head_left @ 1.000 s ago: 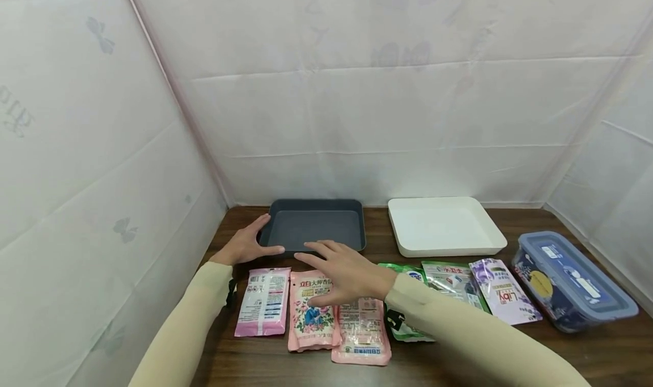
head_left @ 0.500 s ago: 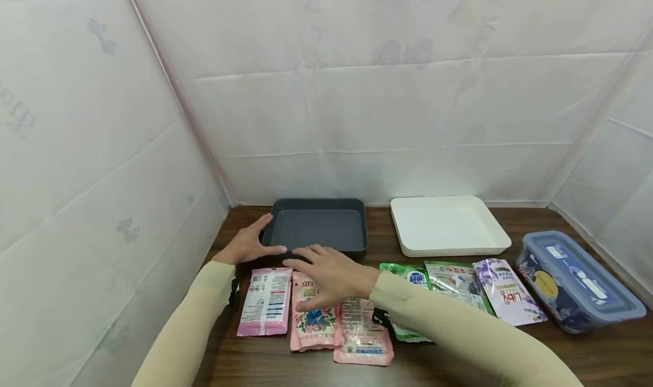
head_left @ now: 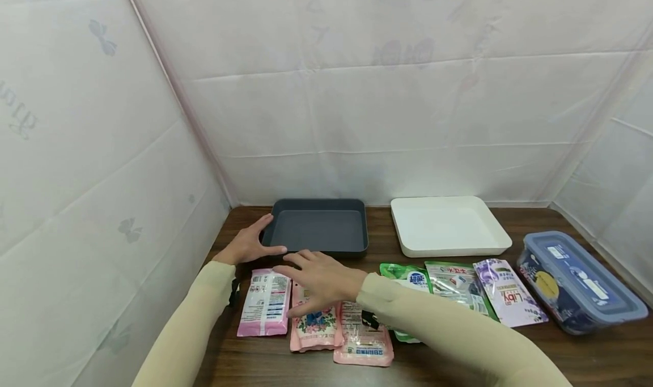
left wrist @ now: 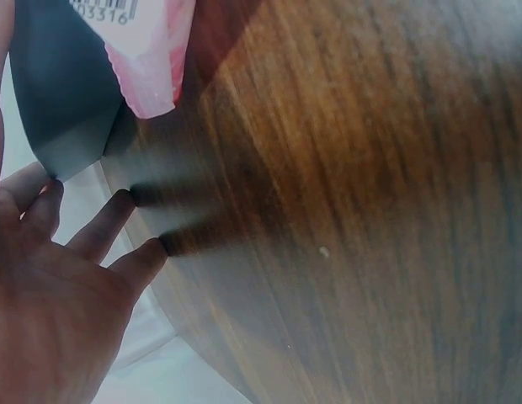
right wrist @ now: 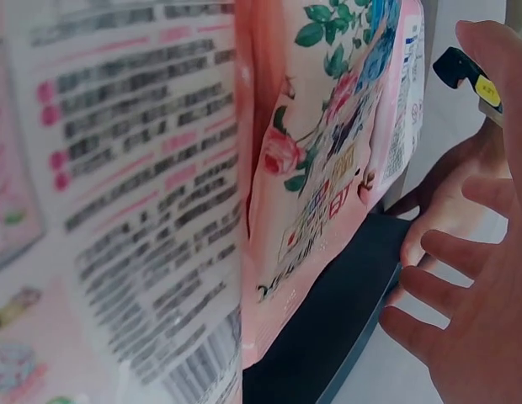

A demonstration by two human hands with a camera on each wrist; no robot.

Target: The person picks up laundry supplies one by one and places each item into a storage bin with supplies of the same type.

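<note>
My left hand (head_left: 247,245) is at the left side of a dark grey tray (head_left: 321,228), thumb and fingers spread. In the left wrist view, some fingertips touch the tray's corner (left wrist: 63,101) and others reach the table. My right hand (head_left: 321,279) hovers over a pink flowered pouch (head_left: 316,333), its fingers spread and holding nothing. It partly hides that pouch in the head view. To the left lies a pink-and-white pouch (head_left: 264,305) with printed text; on the right a pink pouch (head_left: 364,344) lies partly under the right wrist.
A white tray (head_left: 449,228) stands at the back right. Below it lie a green pouch (head_left: 408,273), a grey-green pouch (head_left: 454,279) and a purple-white pouch (head_left: 507,296). A blue-lidded plastic box (head_left: 581,279) stands at the far right. White cloth walls (head_left: 326,115) enclose the table.
The right hand has moved left and slightly down, from over the right part of the flowered pouch toward its left edge. My left hand stays at the dark tray.
</note>
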